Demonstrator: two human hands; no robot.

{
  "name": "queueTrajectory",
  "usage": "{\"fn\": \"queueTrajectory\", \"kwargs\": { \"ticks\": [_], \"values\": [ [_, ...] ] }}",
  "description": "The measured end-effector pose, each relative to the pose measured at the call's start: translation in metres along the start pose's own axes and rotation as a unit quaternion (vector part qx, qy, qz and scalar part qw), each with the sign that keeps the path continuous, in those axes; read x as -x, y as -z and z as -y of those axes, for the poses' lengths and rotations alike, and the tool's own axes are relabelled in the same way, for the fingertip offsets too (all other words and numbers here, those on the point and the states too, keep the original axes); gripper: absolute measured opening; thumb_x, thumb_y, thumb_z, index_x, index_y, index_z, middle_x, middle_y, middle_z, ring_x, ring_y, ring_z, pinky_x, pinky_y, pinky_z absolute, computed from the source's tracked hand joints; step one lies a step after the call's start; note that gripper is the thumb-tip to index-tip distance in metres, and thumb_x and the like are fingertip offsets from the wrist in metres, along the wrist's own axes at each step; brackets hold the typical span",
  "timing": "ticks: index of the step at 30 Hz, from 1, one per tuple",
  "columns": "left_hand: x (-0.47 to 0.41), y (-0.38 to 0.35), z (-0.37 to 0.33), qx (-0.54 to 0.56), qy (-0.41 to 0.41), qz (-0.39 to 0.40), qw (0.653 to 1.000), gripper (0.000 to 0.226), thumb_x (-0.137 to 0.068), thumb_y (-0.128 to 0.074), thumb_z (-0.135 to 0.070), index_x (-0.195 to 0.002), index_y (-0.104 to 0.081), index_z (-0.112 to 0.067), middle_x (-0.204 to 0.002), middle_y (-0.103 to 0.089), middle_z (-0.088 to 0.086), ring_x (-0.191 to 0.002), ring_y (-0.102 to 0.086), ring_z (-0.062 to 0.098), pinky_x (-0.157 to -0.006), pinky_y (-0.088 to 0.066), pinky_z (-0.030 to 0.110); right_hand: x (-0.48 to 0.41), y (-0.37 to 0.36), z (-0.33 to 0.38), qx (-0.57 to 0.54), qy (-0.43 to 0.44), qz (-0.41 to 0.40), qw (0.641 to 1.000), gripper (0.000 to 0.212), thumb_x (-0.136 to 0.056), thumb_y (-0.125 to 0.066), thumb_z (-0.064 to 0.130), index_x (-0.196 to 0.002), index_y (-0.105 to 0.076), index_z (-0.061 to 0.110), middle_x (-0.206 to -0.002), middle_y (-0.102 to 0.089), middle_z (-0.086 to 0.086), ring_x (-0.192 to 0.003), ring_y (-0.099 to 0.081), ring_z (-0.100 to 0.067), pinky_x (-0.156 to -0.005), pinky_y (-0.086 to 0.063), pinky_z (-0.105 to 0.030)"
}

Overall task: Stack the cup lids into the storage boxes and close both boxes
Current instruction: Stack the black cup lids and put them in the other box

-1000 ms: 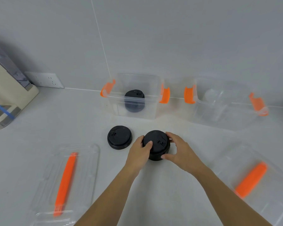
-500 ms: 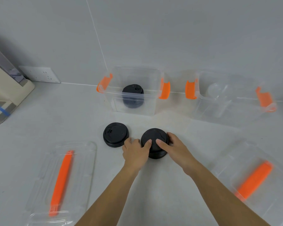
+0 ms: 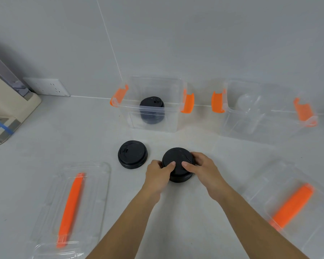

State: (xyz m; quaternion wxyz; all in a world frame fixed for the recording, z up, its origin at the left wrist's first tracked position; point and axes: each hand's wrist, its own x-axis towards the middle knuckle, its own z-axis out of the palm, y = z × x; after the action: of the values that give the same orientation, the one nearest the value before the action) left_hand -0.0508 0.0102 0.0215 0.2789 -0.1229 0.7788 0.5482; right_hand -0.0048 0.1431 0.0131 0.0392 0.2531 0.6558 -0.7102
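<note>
Two clear box covers (image 3: 71, 202) (image 3: 295, 210) lie nearest on the desk (image 3: 45, 146). Between them, the left hand (image 3: 157, 176) and right hand (image 3: 202, 169) both clasp a black lid stack (image 3: 178, 161), thumbs on top. A second stack (image 3: 132, 154) sits just left. Beyond, one open box (image 3: 150, 116) holds black lids (image 3: 151, 110); the other (image 3: 260, 116) holds clear ones.

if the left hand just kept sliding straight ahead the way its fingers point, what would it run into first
The left hand already grips the black lid stack, so it meets that first. Beyond it, the line seems to lead to the clear box holding black lids, though depth is hard to judge.
</note>
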Motion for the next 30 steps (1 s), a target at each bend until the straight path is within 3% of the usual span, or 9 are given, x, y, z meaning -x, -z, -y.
{"fn": "queueTrajectory", "kwargs": {
  "ticks": [2, 6, 8, 10, 16, 26, 30],
  "values": [
    [0.001, 0.0, -0.002, 0.029, 0.012, 0.009, 0.999, 0.033, -0.087, -0.062, -0.03, -0.109, -0.051, -0.007, -0.107, -0.056, 0.002, -0.093, -0.052, 0.015, -0.067, -0.041, 0.021, 0.002, 0.001, 0.0, -0.018, 0.005, 0.005, 1.0, 0.035, -0.083, -0.066, 0.007, -0.117, -0.059, 0.014, -0.113, -0.068, 0.001, -0.101, -0.063, -0.009, -0.077, -0.047, -0.016],
    [0.003, 0.001, -0.003, 0.049, 0.025, 0.018, 0.998, 0.038, -0.082, -0.068, -0.025, -0.11, -0.051, -0.004, -0.116, -0.061, 0.011, -0.106, -0.059, 0.024, -0.095, -0.049, 0.039, 0.003, 0.005, -0.003, -0.036, 0.019, 0.002, 0.999, 0.031, -0.081, -0.068, 0.004, -0.109, -0.061, 0.017, -0.111, -0.069, -0.002, -0.101, -0.064, -0.013, -0.079, -0.048, -0.018],
    [0.003, 0.004, -0.002, 0.085, 0.032, 0.024, 0.996, 0.038, -0.083, -0.068, -0.018, -0.112, -0.048, -0.006, -0.117, -0.06, 0.011, -0.109, -0.06, 0.028, -0.097, -0.049, 0.041, 0.003, 0.003, -0.003, -0.023, 0.027, 0.003, 0.999, 0.034, -0.079, -0.069, 0.005, -0.11, -0.062, 0.017, -0.111, -0.068, 0.0, -0.104, -0.063, -0.013, -0.081, -0.048, -0.02],
    [0.004, 0.004, -0.002, 0.115, 0.034, 0.025, 0.992, 0.041, -0.084, -0.066, -0.013, -0.118, -0.043, -0.012, -0.118, -0.058, 0.009, -0.11, -0.06, 0.029, -0.097, -0.049, 0.041, 0.004, 0.002, -0.001, -0.007, 0.032, 0.007, 0.999, 0.039, -0.079, -0.071, 0.007, -0.115, -0.06, 0.016, -0.11, -0.067, 0.003, -0.105, -0.062, -0.013, -0.081, -0.047, -0.02],
    [0.011, 0.006, -0.004, 0.126, 0.031, 0.033, 0.991, 0.025, -0.084, -0.062, -0.014, -0.108, -0.064, -0.006, -0.106, -0.069, 0.01, -0.092, -0.062, 0.023, -0.094, -0.05, 0.041, 0.008, 0.002, 0.002, 0.007, 0.042, 0.002, 0.999, 0.041, -0.076, -0.075, 0.016, -0.115, -0.061, 0.018, -0.109, -0.066, 0.006, -0.104, -0.062, -0.013, -0.078, -0.048, -0.018],
    [0.032, 0.049, -0.026, 0.189, -0.029, -0.023, 0.981, 0.028, -0.087, -0.061, -0.015, -0.113, -0.064, -0.007, -0.114, -0.068, 0.008, -0.099, -0.062, 0.017, -0.081, -0.053, 0.031, 0.008, -0.027, 0.042, 0.028, 0.108, 0.06, 0.992, 0.026, -0.078, -0.073, 0.016, -0.1, -0.062, 0.026, -0.101, -0.068, 0.01, -0.093, -0.064, -0.003, -0.065, -0.048, -0.01],
    [0.031, 0.081, -0.041, 0.204, -0.06, -0.039, 0.976, 0.031, -0.086, -0.062, -0.015, -0.115, -0.062, -0.004, -0.107, -0.068, 0.011, -0.084, -0.063, 0.015, -0.069, -0.051, 0.025, 0.0, -0.056, 0.065, 0.032, 0.142, 0.066, 0.987, 0.036, -0.077, -0.074, 0.018, -0.111, -0.062, 0.019, -0.108, -0.068, 0.005, -0.1, -0.064, -0.012, -0.078, -0.049, -0.019]
  ]
}}
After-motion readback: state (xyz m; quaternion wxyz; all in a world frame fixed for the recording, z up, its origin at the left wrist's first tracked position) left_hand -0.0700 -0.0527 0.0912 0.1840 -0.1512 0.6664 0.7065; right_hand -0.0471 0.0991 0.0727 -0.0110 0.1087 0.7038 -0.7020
